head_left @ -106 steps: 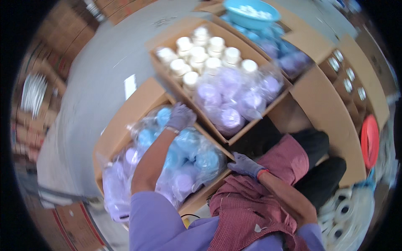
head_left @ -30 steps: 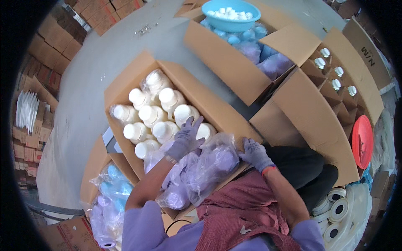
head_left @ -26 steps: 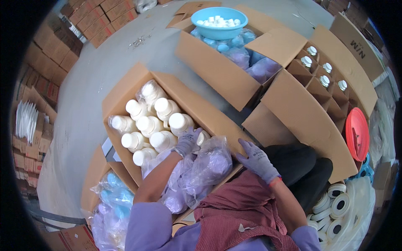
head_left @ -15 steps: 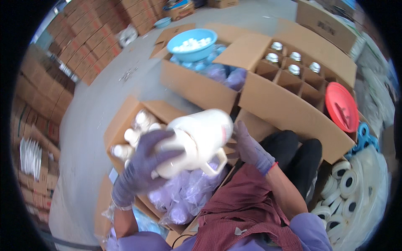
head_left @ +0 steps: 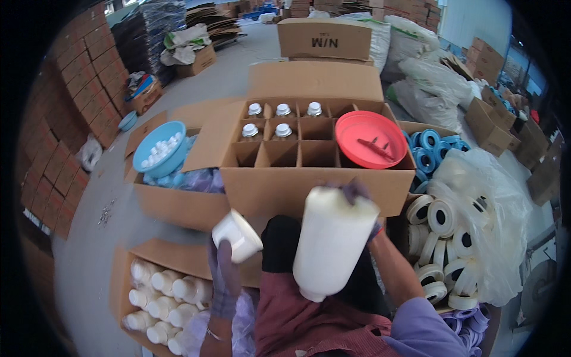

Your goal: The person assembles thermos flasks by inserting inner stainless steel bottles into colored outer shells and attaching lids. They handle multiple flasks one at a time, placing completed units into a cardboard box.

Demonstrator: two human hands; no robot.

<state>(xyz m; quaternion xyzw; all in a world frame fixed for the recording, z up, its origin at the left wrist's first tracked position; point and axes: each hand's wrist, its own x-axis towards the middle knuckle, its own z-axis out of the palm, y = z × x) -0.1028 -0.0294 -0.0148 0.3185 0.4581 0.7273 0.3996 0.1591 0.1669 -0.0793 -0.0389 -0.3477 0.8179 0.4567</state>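
Note:
My left hand (head_left: 224, 279), in a grey glove, is closed around a small white cup-shaped piece (head_left: 241, 239) with its wide end tipped up and to the right. My right hand (head_left: 357, 195), also gloved, grips the upper end of a large white bottle (head_left: 330, 247). The bottle slants over my lap with its narrow neck pointing down. Bottle and cup are apart. At the lower left, near my left hand, an open carton (head_left: 122, 285) holds several white bottles (head_left: 160, 308). Purple plastic-wrapped pieces (head_left: 244, 324) lie beside my left forearm.
Ahead stands a divided carton (head_left: 279, 190) with several silver-capped bottles (head_left: 284, 111) and a red dish (head_left: 364, 156) on its right end. A blue basin (head_left: 146, 143) of small white pieces is at left. White rings (head_left: 440, 217) and blue rings (head_left: 425, 159) fill containers at right.
The white jug that my left hand held has come apart: the cup piece stays in my left hand, while my right hand, open before, now grips the bottle. The view has swung rightward and up.

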